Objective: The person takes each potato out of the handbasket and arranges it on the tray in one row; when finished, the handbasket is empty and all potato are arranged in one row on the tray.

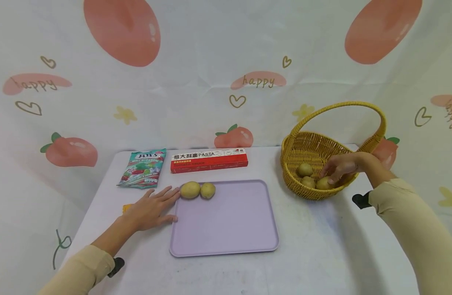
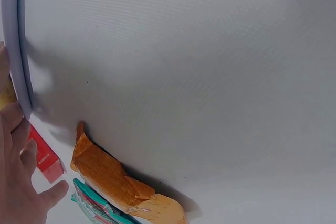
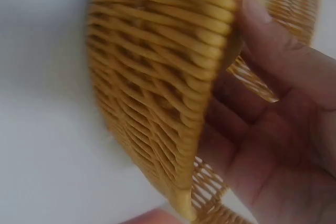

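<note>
My left hand [image 1: 150,211] lies spread with straight fingers at the left edge of the lilac tray [image 1: 226,221]. Two potatoes, one larger [image 1: 190,190] and one smaller [image 1: 208,190], sit side by side in the tray's far left corner, close to those fingertips. On the right, my right hand [image 1: 342,166] reaches inside the yellow wicker basket [image 1: 299,190], its thumb and curled fingers around a potato [image 1: 324,183]. Two more potatoes [image 1: 305,169] show beside it in the basket. In the right wrist view the woven wall [image 3: 152,77] hides most of the held potato.
A red and white pasta box [image 1: 209,160] lies behind the tray, with a green candy bag [image 1: 143,169] to its left. An orange packet [image 2: 110,174] lies near the bag, partly behind my left hand in the head view. The basket's tall handle [image 1: 338,105] arches over its opening.
</note>
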### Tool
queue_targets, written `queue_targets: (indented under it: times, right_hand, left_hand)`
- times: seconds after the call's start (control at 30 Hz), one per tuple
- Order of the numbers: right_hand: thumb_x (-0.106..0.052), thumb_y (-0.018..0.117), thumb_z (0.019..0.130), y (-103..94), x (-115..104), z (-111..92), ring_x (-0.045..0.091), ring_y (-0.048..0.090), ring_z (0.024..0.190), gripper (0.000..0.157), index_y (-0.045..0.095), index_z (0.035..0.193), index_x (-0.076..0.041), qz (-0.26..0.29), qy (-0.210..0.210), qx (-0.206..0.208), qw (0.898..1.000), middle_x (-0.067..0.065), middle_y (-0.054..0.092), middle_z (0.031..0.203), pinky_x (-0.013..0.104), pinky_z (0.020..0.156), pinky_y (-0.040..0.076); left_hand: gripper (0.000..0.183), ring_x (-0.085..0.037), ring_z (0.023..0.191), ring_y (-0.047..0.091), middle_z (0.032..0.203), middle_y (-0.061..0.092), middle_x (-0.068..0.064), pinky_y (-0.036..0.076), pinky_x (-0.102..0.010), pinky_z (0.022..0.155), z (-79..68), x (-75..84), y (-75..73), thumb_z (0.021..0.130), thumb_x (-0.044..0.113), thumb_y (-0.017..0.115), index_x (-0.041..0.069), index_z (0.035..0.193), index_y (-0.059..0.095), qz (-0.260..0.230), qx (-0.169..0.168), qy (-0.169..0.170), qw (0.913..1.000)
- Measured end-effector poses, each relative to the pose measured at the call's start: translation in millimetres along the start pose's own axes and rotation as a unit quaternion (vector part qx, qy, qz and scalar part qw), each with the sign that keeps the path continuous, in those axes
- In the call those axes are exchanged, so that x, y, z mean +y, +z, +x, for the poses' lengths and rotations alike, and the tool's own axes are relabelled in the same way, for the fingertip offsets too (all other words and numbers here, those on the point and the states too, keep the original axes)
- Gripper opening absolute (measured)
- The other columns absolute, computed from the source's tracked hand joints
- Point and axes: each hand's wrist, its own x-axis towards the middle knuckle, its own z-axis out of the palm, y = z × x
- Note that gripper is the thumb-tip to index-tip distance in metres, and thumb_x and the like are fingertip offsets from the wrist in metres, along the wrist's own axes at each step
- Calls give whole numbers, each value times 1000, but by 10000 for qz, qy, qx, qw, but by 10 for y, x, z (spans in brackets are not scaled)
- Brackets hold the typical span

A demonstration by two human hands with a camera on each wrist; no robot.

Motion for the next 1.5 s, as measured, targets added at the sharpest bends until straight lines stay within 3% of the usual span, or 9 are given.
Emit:
queue_targets:
  times: [0.23, 0.47, 0.73, 1.07, 1.33, 1.5]
  right_hand:
    - [-12, 67, 95, -59, -16, -190, 6, 53, 113, 50, 51, 135, 12, -40, -827, 493, 9953, 19, 57, 135, 22, 92, 49]
    - [-9, 66, 95, -67, -246, -328, 13, 60, 112, 45, 54, 135, 7, -260, -1474, 656, 9866, 15, 64, 125, 23, 94, 49]
    - [-8, 66, 94, 98, -543, -328, 20, 64, 109, 40, 58, 132, 4, -377, -2029, 555, 9769, 12, 67, 121, 24, 94, 50]
    - [-10, 72, 91, 403, -948, -13, 23, 64, 107, 39, 64, 129, -4, -482, -2916, 659, 9530, 8, 70, 116, 28, 95, 50]
    - [-11, 74, 90, 797, -1274, 406, 26, 62, 116, 40, 64, 127, -2, -232, -3089, 671, 9484, 8, 68, 119, 42, 103, 48]
    - [-8, 73, 89, 1009, -1379, 694, 28, 59, 120, 45, 60, 131, 3, 138, -3168, 805, 9450, 12, 66, 124, 44, 104, 47]
  left_hand:
    - [78, -37, 144, 35, 155, 42, -12, 31, -71, 105, -3, 6, -25, 93, 57, 60, 9, 151, 42, -30, -40, -18, 10000]
    - [78, -37, 144, 34, 155, 41, -13, 31, -71, 106, -4, 10, -54, 93, 57, 59, 9, 152, 42, -85, -113, -59, 9999]
    - [78, -37, 145, 33, 156, 40, -13, 30, -71, 106, 1, 8, -32, 93, 58, 58, 9, 152, 41, -104, -138, -79, 9998]
    - [79, -37, 145, 32, 157, 39, -12, 29, -71, 107, -9, 3, 1, 92, 56, 61, 10, 153, 40, -125, -86, -95, 9998]
    - [79, -35, 145, 32, 157, 39, -10, 29, -70, 108, -14, -2, 16, 92, 55, 61, 10, 153, 40, -125, -9, -89, 9999]
    - [78, -36, 145, 33, 157, 40, -11, 30, -70, 108, -20, 2, 11, 92, 54, 62, 10, 152, 41, -144, 13, -92, 9999]
